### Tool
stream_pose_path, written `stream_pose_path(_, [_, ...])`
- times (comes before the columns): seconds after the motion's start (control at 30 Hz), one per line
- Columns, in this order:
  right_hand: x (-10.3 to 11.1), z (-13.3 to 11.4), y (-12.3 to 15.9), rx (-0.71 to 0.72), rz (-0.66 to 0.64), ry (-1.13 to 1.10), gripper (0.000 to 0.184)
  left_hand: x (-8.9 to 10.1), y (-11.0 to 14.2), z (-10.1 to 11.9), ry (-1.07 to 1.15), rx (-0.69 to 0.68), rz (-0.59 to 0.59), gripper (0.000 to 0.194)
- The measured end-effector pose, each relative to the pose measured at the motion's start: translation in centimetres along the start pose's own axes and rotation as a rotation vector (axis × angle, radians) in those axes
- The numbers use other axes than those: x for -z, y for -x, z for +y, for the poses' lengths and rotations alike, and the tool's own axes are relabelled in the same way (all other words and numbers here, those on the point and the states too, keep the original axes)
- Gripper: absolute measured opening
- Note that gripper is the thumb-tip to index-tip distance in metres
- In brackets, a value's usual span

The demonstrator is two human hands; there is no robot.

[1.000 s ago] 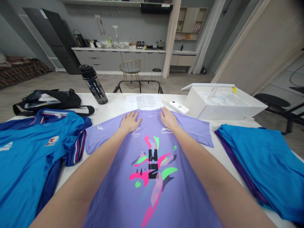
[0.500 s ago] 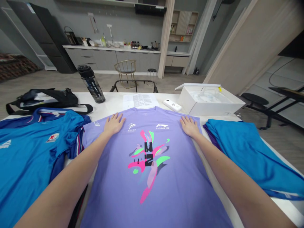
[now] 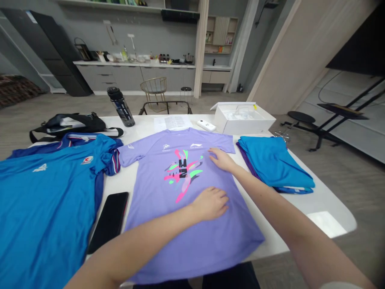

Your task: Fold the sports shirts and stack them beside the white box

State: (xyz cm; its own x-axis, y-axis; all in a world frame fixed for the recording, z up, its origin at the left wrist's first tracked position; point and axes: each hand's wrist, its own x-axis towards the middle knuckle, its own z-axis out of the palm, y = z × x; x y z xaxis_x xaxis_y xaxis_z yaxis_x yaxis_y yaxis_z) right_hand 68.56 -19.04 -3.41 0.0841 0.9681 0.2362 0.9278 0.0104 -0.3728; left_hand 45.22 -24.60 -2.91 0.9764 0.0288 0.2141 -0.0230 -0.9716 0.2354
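A purple T-shirt (image 3: 162, 208) with a pink and green print lies flat, front up, on the white table (image 3: 315, 200). My left hand (image 3: 210, 202) rests palm down on its lower right part, fingers stretched out. Flat and open, my right hand (image 3: 221, 158) presses on the shirt's right side, just right of the print. Neither hand holds anything.
Blue jerseys (image 3: 45, 192) are spread at the left, with a black phone (image 3: 108, 220) beside them. Folded blue clothes (image 3: 272, 162) lie at the right. At the far edge are a black bag (image 3: 72, 122), a dark bottle (image 3: 120, 106), a printed sheet (image 3: 173, 121), a white remote (image 3: 206, 125) and an open white box (image 3: 243, 118).
Both hands slid from the shirt's shoulders down onto its right side, the left one crossing to the lower right. The view pulled back, and the phone and table's near edge now show.
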Motion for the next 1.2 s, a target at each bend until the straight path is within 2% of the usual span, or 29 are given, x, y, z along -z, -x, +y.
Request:
stream_pose_path(0.07, [-0.2,-1.0,2.3,-0.033,-0.03,-0.01,0.047,-1.7,-0.2,5.2,0.017,0.038,0.005,0.052])
stream_pose_path(0.13, [-0.5,-1.5,4.4,-0.092,-0.084,0.027,0.054,-3.2,-0.1,8.8,0.043,0.148,0.02,0.07])
stream_pose_path(0.2, [-0.8,-1.6,6.1,-0.126,-0.156,0.1,0.06,-4.2,0.1,11.0,0.083,0.208,0.011,0.075])
stream_pose_path(0.27, [-1.0,-1.3,7.1,-0.135,-0.194,0.171,0.065,-4.7,0.3,12.1,0.11,0.212,-0.011,0.075])
stream_pose_path(0.5, [-0.3,-0.1,7.2,-0.119,-0.238,0.237,0.065,-4.3,1.4,13.8,0.122,0.133,-0.019,0.07])
stream_pose_path(0.6, [-0.1,-1.2,7.1,-0.09,-0.158,0.273,0.06,-3.7,2.6,14.5,0.148,0.114,0.015,0.059])
stream_pose_path(0.67, [-0.3,-2.7,7.4,-0.045,-0.076,0.267,0.055,-3.3,4.1,14.7,0.123,0.194,0.055,0.048])
stream_pose_path(0.73, [-0.7,-4.3,7.9,0.008,-0.05,0.207,0.052,-2.9,6.2,14.6,0.068,0.271,0.069,0.042])
stream_pose_path(0.9, [-1.8,-7.1,10.7,0.068,-0.152,0.119,0.06,-1.8,12.5,13.4,-0.035,0.313,0.073,0.046])
stream_pose_path(0.97, [-2.0,-7.6,12.1,0.069,-0.179,0.155,0.062,-1.3,15.0,12.6,-0.064,0.363,0.11,0.044])
stream_pose_path(1.07, [-2.0,-7.7,13.7,0.079,-0.171,0.21,0.063,-0.7,17.8,11.7,-0.107,0.463,0.165,0.031])
stream_pose_path(1.2, [-1.9,-7.5,13.6,0.059,-0.221,0.224,0.063,-0.5,19.2,10.9,-0.162,0.489,0.189,0.015])
